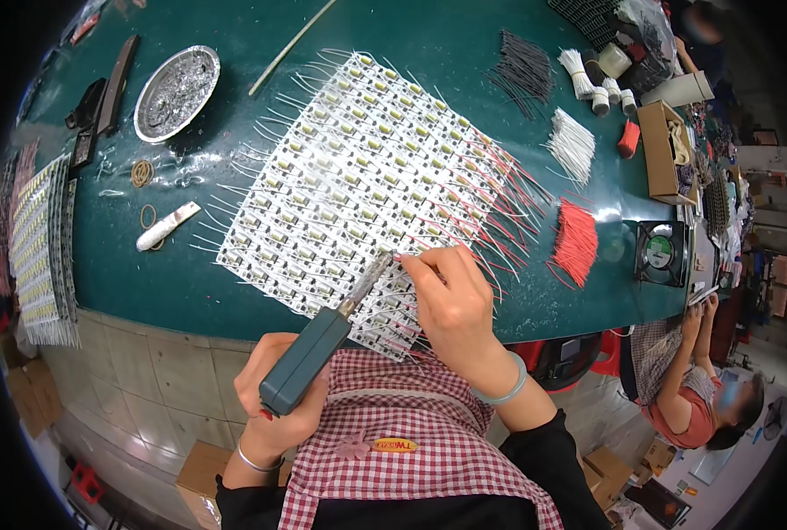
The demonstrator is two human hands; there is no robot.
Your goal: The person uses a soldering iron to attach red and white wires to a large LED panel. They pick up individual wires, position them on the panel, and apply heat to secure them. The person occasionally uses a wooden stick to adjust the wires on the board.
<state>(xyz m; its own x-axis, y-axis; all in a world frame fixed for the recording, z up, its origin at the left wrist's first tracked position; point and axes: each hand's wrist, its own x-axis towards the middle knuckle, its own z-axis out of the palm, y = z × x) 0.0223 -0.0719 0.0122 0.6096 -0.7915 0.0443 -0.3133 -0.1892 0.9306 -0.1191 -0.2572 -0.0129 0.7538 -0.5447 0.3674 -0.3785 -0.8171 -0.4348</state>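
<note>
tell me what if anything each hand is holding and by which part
The left hand grips a dark green soldering tool by its handle. The right hand pinches close to the tool's metal tip; anything held there is too small to tell.

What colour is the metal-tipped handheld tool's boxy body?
The boxy body is dark grey-green, shown best in the head view.
</note>
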